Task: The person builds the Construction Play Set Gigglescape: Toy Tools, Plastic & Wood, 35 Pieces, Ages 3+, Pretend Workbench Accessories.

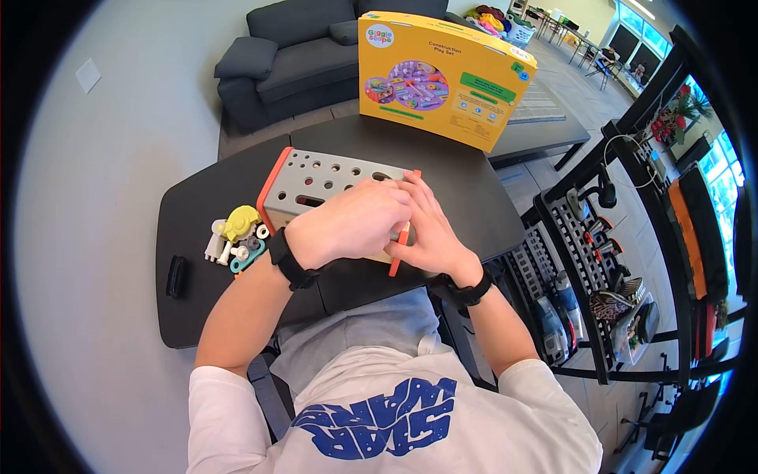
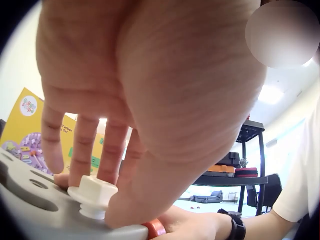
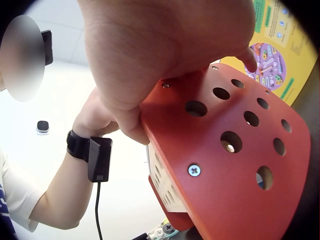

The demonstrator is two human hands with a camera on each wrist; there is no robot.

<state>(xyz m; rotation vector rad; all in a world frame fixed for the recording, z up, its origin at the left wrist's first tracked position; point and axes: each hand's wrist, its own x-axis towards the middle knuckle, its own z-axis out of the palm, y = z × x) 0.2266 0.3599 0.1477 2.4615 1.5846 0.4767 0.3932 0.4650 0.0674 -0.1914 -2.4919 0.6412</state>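
Observation:
A toy workbench box with a grey, hole-filled top (image 1: pixel 294 180) and red end panels (image 3: pixel 235 195) stands on the dark table. At its right end, my left hand (image 1: pixel 351 221) reaches over the top. In the left wrist view, its thumb and fingers pinch the hex head of a white toy bolt (image 2: pixel 96 191), whose shank goes down to the grey top. My right hand (image 1: pixel 434 235) grips the same end of the box, thumb (image 3: pixel 131 125) along the red panel's edge and fingers over the top. The left hand partly hides the right one's fingers in the head view.
Beside the box's left end lies a pile of toy parts (image 1: pixel 239 237), yellow, white, grey and teal. A small black object (image 1: pixel 176 276) sits near the table's left edge. The yellow Construction Play Set carton (image 1: pixel 442 79) stands upright behind. Black shelving (image 1: pixel 584 261) rises at the right.

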